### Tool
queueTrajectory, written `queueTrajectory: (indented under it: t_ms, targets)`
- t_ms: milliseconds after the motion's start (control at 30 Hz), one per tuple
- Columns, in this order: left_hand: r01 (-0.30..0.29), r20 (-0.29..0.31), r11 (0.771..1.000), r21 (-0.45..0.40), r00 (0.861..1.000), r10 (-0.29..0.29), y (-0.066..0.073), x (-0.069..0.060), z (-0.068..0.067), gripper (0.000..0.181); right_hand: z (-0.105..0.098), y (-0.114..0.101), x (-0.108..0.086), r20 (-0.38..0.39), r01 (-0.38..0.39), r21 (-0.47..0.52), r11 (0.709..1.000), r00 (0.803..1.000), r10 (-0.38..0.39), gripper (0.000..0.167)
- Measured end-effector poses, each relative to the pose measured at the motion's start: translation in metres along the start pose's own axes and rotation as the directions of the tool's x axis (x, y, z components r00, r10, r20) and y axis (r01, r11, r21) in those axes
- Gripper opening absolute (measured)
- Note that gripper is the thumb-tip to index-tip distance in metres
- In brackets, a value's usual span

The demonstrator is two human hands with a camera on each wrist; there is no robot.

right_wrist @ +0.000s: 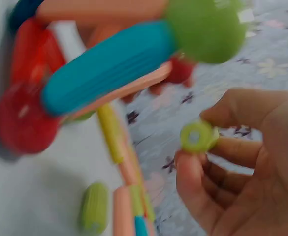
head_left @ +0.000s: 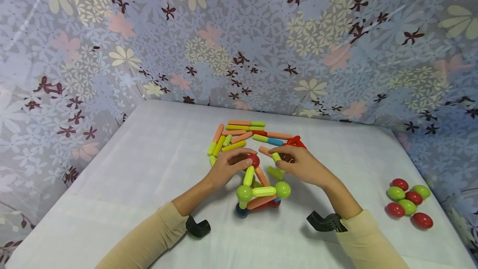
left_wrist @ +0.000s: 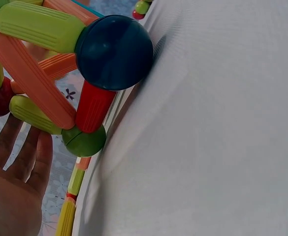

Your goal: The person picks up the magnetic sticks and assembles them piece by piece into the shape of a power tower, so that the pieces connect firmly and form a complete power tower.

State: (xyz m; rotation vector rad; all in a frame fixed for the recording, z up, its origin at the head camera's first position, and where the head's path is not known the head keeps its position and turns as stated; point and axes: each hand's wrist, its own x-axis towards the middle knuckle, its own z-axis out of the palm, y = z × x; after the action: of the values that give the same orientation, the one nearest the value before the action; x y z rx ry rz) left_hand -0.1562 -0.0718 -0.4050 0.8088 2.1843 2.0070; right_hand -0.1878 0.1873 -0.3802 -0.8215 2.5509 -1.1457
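A structure of coloured rods and balls stands on the table, with a dark blue ball [head_left: 242, 210] [left_wrist: 115, 52], a red ball [right_wrist: 28, 118] and a blue rod [right_wrist: 109, 66] low on it. Its top red ball [head_left: 253, 160] is gripped between the thumb and fingers of the left hand [head_left: 228, 167] [left_wrist: 16, 182]. To the right of the structure, the right hand [head_left: 304, 164] [right_wrist: 242, 162] pinches a short yellow-green rod [head_left: 276, 157] [right_wrist: 198, 137], its end facing the right wrist camera. Another short green rod [head_left: 275, 173] [right_wrist: 94, 208] lies on the table below that hand.
Behind the structure lie several loose rods [head_left: 239, 128], orange, yellow, green, red and blue. Red pieces [head_left: 295, 140] lie beyond the right hand. Several red and green balls [head_left: 408, 207] rest on the table's right side. A flowered cloth [head_left: 239, 45] hangs behind.
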Motion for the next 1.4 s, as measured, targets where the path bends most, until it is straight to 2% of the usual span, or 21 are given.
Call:
queueTrajectory:
  t_ms: [133,233,367,533,867,1000,1067,1167,1300,1400]
  targets:
    - [0.006,0.004,1.000,-0.002,1.000,-0.006,0.000,0.001,0.000,0.031,-0.007,-0.013,-0.008,0.019,0.009,0.198,0.980,1.000,-0.013,0.037]
    - [0.003,0.000,1.000,0.000,1.000,-0.003,-0.001,0.000,0.000,0.030,-0.006,-0.022,-0.010,0.059,0.035,0.246,0.969,0.997,-0.051,0.040]
    - [-0.006,-0.004,1.000,0.004,1.000,0.006,-0.002,0.000,0.000,0.029,-0.003,-0.027,-0.011,0.100,0.047,0.192,0.980,0.993,-0.068,0.036]
    - [-0.004,0.000,1.000,-0.003,1.000,0.004,-0.003,0.000,-0.001,0.029,0.001,-0.030,-0.012,0.095,0.036,0.163,0.986,0.994,-0.052,0.035]
    - [0.003,0.018,1.000,-0.022,1.000,-0.002,-0.005,0.000,-0.002,0.030,0.012,-0.030,-0.009,0.021,0.028,0.122,0.992,0.999,-0.031,0.032]
    - [0.007,0.025,1.000,-0.030,1.000,-0.007,-0.006,-0.001,-0.003,0.030,0.012,-0.031,-0.008,0.015,0.036,0.105,0.994,0.999,-0.038,0.030]
    - [0.005,0.025,1.000,-0.025,1.000,-0.004,-0.006,-0.001,-0.003,0.030,0.011,-0.031,-0.009,0.039,0.044,0.102,0.994,0.998,-0.048,0.030]
    - [-0.002,0.019,1.000,-0.013,1.000,0.002,-0.005,-0.001,-0.003,0.029,0.004,-0.031,-0.013,0.125,0.038,0.087,0.996,0.991,-0.048,0.034]
    - [-0.019,0.018,1.000,0.005,1.000,0.019,-0.004,0.000,-0.002,0.029,-0.007,-0.029,-0.020,0.269,0.021,0.026,0.999,0.963,-0.027,0.047]
    - [-0.017,0.005,1.000,-0.011,1.000,0.017,-0.004,0.000,-0.003,0.027,-0.012,-0.024,-0.021,0.278,0.037,-0.035,0.999,0.960,-0.026,0.048]
